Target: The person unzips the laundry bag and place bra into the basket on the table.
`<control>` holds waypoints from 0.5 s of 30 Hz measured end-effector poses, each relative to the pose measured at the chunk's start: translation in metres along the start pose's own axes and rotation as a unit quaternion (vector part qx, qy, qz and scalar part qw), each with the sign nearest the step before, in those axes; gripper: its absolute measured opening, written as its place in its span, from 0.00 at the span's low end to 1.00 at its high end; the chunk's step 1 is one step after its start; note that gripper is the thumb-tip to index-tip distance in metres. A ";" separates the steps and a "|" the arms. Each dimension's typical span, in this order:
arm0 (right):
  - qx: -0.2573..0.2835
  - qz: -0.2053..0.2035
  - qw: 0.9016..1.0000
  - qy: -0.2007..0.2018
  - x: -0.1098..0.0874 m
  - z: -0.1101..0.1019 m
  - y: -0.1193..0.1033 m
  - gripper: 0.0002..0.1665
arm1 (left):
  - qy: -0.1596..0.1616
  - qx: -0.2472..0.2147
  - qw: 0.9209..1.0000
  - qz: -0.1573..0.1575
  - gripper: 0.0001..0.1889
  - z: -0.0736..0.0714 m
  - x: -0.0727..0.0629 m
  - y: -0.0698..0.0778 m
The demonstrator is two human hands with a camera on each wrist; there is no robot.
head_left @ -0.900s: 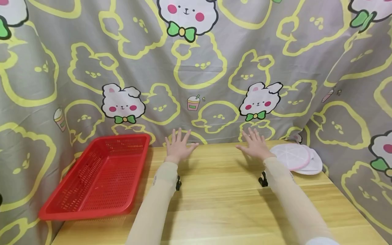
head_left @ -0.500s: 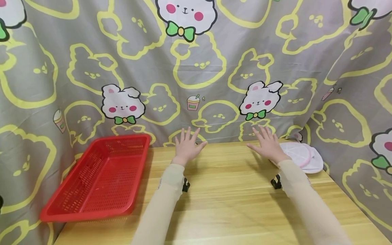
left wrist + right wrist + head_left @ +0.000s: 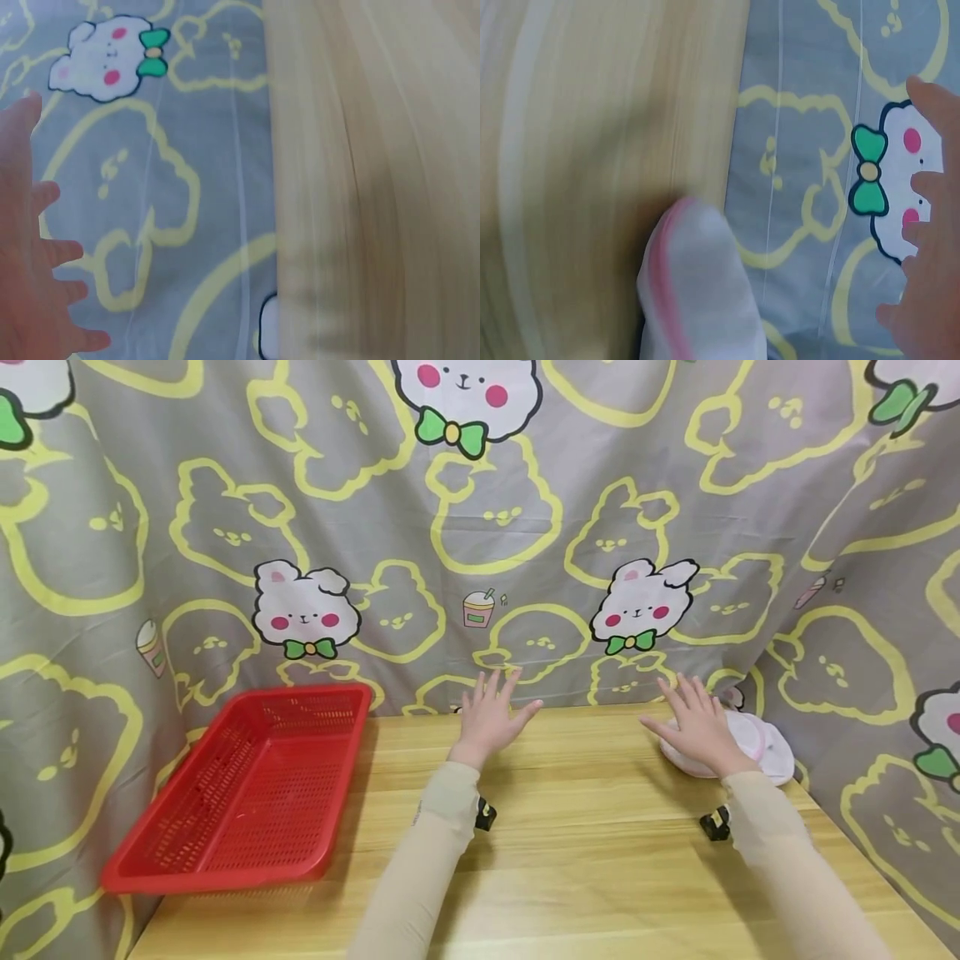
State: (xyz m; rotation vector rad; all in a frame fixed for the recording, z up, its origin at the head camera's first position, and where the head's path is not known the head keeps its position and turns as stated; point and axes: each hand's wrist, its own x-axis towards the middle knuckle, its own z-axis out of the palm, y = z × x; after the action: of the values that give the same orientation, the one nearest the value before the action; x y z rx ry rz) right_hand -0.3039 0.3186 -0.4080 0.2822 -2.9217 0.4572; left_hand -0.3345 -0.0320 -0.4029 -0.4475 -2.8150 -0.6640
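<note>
In the head view my left hand (image 3: 491, 718) hovers over the far middle of the table, fingers spread, holding nothing. My right hand (image 3: 697, 727) is also spread and bare, farther right. It is nearest to a white fabric item with pink trim (image 3: 776, 756), rounded and lying at the table's far right; the hand partly covers it. In the right wrist view, the white item (image 3: 705, 292) stands out below the hand's level, apart from the fingers (image 3: 930, 184). The left wrist view has the left hand's fingers (image 3: 64, 251) extended, touching nothing.
A red perforated plastic basket (image 3: 262, 802) rests at the left side of the wooden table (image 3: 570, 877). Grey curtain fabric (image 3: 517, 585) with yellow and white cartoon animals hangs behind and at both sides. Dark wrist mounts (image 3: 486, 814) sit under the sleeves.
Both hands have shifted to the right, fingers still spread. The right hand now covers more of the white item. Basket and white item have stayed in place.
</note>
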 end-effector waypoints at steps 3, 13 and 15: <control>0.011 0.011 1.000 0.006 -0.008 -0.001 0.010 0.52 | 0.000 -0.011 1.000 0.006 0.40 0.006 0.001 0.011; 0.023 0.029 0.998 0.045 -0.029 -0.010 0.044 0.50 | 0.000 -0.037 0.999 0.038 0.38 0.023 0.008 0.047; 0.026 0.034 0.998 0.050 -0.032 -0.010 0.050 0.50 | -0.002 -0.050 0.998 0.044 0.38 0.025 0.008 0.054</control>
State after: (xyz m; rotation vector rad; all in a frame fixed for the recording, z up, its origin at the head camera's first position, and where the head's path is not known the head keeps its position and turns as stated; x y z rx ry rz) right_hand -0.2824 0.3736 -0.4187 0.1609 -2.8315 0.5410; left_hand -0.3272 0.0276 -0.4011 -0.5865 -2.7571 -0.7888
